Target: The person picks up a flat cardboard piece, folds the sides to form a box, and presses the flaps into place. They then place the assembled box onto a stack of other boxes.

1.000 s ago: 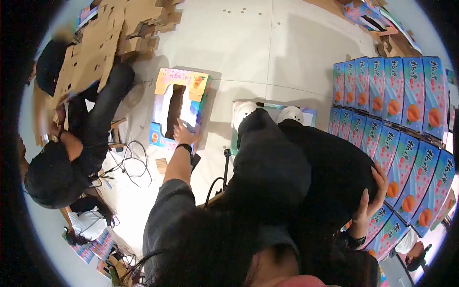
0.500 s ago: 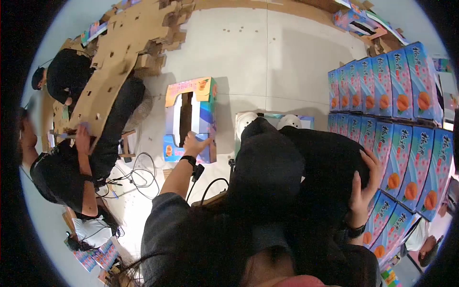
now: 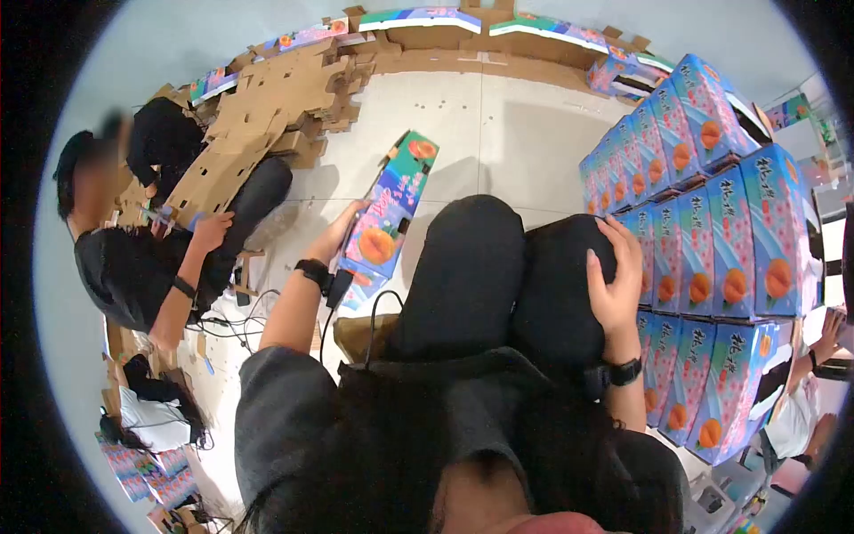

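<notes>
My left hand grips a colourful printed carton at its left edge. The carton is tilted, with a peach picture and pink lettering on the side that faces up, and a green end pointing away from me. My fingers are partly hidden behind it. On my right knee rests my right hand, its fingers spread over the black trousers and nothing held. Just right of that hand stand stacked blue and pink cartons.
At the left a seated co-worker in black handles a flat cardboard sheet. Brown cardboard is piled behind. Black cables lie on the floor. More people are at the lower left and the right edge.
The carton has gone from standing on the floor to being tilted up in my left hand. My view has shifted, and my right hand remains on the knee. The co-worker's head is more upright.
</notes>
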Motion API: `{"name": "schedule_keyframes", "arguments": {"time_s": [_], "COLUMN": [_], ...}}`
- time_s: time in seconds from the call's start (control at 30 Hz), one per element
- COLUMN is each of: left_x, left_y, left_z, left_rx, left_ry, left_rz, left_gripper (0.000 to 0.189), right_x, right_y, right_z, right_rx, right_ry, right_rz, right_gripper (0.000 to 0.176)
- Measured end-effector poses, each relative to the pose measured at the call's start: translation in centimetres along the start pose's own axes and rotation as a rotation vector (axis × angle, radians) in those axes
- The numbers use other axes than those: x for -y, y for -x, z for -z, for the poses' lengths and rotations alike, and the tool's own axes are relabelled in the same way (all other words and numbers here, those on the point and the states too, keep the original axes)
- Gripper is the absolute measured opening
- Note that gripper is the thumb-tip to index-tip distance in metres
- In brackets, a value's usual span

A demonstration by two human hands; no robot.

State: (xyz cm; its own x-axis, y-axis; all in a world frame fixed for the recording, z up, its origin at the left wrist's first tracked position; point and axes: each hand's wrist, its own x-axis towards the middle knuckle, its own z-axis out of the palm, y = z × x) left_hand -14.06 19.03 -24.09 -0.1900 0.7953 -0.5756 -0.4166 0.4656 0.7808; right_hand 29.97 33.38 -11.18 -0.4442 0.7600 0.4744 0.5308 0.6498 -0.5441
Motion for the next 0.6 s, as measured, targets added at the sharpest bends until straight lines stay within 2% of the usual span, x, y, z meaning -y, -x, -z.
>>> {"name": "schedule_keyframes", "arguments": {"time_s": [0.03,0.07,0.17,0.23,0.3,0.4,0.47,0.5,0.6], "left_x": [-0.5,-1.0,-4.2,-8.8,-10.5,-12.1,-11.7,-11.4,-9.5], "left_y": [0.6,1.3,2.8,9.8,13.0,19.6,20.8,22.0,23.6], "left_z": [-0.8,-1.6,-3.1,-10.0,-13.0,-18.3,-19.6,-20.8,-23.9], "left_rx": [0.016,-0.010,-0.498,-0.588,-0.554,-0.473,-0.446,-0.423,-0.355], "left_ry": [-0.007,-0.031,-0.806,-0.909,-0.906,-0.951,-1.052,-1.063,-1.071], "left_rz": [-0.089,-0.041,-0.484,-0.667,-0.869,-1.123,-1.302,-1.306,-1.454], "left_gripper": [0.056,0.068,0.073,0.072,0.075,0.081,0.089,0.091,0.093], "right_x": [0.2,0.1,-0.4,0.5,1.8,4.6,6.5,6.7,8.1], "right_y": [0.2,0.6,1.7,1.9,1.8,1.3,1.0,0.6,-0.2], "right_z": [0.2,0.2,0.1,1.2,2.8,4.6,5.7,6.3,8.6], "right_rx": [-0.017,-0.030,-0.076,-0.031,0.124,0.108,0.058,0.084,0.096], "right_ry": [0.014,0.036,0.083,0.113,0.107,-0.324,-0.654,-0.781,-1.025], "right_rz": [0.000,0.003,0.033,0.065,0.127,0.128,0.125,0.097,0.076], "right_gripper": [0.040,0.041,0.041,0.042,0.044,0.062,0.075,0.092,0.107]}}
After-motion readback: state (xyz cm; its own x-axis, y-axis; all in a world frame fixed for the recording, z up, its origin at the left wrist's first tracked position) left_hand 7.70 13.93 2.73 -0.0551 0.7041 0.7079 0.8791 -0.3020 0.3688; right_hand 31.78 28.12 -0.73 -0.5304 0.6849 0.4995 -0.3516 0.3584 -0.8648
